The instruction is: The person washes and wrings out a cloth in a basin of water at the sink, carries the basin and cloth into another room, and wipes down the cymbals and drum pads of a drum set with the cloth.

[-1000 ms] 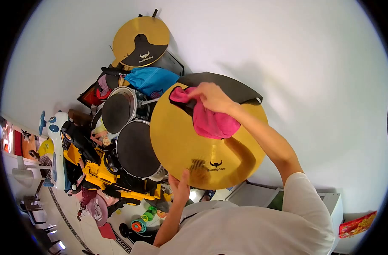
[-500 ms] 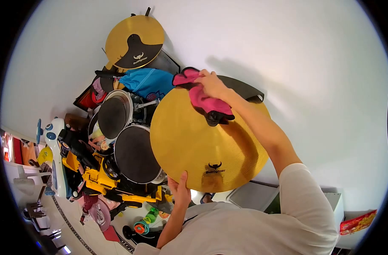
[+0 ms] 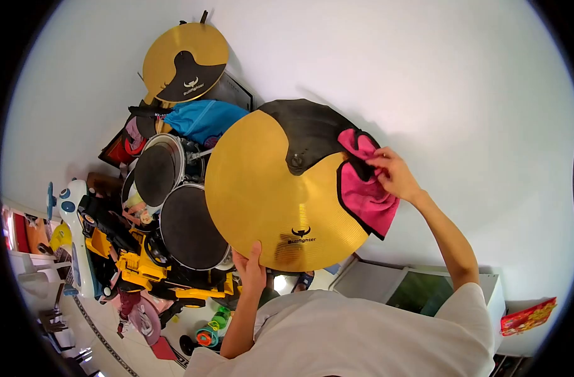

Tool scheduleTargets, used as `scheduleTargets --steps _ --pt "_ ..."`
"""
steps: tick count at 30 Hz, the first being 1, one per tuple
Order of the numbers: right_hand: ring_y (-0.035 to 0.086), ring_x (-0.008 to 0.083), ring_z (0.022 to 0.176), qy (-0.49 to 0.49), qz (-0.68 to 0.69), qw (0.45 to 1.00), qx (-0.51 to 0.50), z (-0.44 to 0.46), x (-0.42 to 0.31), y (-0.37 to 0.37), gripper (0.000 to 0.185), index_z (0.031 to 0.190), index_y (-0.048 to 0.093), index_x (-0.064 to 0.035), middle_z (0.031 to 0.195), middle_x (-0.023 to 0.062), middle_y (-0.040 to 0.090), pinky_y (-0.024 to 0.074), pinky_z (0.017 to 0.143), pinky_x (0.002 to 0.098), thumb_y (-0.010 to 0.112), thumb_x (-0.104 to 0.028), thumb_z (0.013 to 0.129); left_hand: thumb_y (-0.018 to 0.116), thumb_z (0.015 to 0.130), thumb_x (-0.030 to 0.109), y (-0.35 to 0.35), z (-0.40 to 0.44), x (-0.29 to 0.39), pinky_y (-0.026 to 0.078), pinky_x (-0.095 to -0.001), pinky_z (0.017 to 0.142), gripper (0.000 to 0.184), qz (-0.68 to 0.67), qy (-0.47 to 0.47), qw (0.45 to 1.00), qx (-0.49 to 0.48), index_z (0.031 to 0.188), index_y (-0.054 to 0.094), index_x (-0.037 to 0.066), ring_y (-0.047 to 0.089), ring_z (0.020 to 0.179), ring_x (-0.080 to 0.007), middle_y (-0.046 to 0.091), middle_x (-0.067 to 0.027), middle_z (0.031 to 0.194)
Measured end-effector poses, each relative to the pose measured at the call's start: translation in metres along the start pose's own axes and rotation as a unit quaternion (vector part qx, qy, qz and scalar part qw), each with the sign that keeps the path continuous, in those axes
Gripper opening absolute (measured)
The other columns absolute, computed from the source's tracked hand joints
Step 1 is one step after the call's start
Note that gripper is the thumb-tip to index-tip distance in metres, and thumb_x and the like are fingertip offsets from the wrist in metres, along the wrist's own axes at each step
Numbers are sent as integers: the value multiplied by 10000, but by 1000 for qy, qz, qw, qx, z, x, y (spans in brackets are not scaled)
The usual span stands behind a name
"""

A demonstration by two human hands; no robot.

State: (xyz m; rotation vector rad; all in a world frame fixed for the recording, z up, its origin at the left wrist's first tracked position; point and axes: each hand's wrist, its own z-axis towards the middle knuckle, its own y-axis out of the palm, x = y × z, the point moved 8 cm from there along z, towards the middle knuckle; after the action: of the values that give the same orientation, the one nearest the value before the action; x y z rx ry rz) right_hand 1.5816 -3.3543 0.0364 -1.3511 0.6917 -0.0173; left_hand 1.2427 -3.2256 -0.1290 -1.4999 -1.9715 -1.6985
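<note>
A large gold cymbal (image 3: 255,182) with a black mute pad (image 3: 315,129) on its upper part and a bull-head logo faces me. My left hand (image 3: 250,269) grips its lower left edge, thumb on the face and the other fingers behind. At the right edge, my right hand (image 3: 392,173) pinches a pink cloth (image 3: 372,201) with black trim. The cloth hangs over the cymbal's rim, partly against its face.
Two drums with dark pads, the nearer drum (image 3: 194,226) among them, stand to the left. Behind are a second cymbal (image 3: 174,50) and a blue bag (image 3: 205,119). A yellow toy vehicle (image 3: 139,264) lies lower left; a white cabinet (image 3: 488,295) stands lower right against the wall.
My right hand has moved with the pink cloth from the cymbal's top to its right edge, uncovering the black pad. My left hand keeps its hold on the lower edge.
</note>
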Motion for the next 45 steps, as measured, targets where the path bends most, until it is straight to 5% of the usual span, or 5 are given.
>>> scheduleTargets --steps 18,24,33,39,45 --pt "459 306 1018 -202 64 976 47 65 -76 72 328 1102 590 -87 1204 91 473 420 884 378 564 -21 782 589 875 26 12 -3 6 477 -255 851 332 15 26 1000 -2 1177 452 54 570 1003 -135 565 -64 1115" --pt "535 298 924 -65 -2 998 -2 -22 -39 43 356 1093 592 -54 1095 135 502 451 833 352 589 -47 736 584 876 14 12 7 9 482 -252 848 364 34 16 999 -2 1201 426 63 573 1009 -138 566 -61 1106" --pt "530 89 855 165 470 862 92 -15 -23 -64 347 1181 556 -43 1075 44 591 458 794 244 528 -101 840 596 875 31 6 16 5 485 -253 855 389 35 -14 999 -12 1215 412 77 544 1046 -121 542 -54 1139" --pt "196 398 1360 26 -8 1000 -13 66 6 26 716 1413 320 -104 1462 266 199 178 1114 439 555 -492 858 585 889 60 -4 14 -3 501 -257 817 396 43 -9 998 -45 1246 416 87 559 1026 -130 548 -48 1134" --pt "418 399 1158 -38 -110 989 89 159 7 93 536 1316 451 -121 1272 248 434 341 1006 444 577 -146 795 634 844 13 7 12 1 472 -236 796 352 -1 4 1000 -4 1154 475 65 567 941 -109 575 -29 1058"
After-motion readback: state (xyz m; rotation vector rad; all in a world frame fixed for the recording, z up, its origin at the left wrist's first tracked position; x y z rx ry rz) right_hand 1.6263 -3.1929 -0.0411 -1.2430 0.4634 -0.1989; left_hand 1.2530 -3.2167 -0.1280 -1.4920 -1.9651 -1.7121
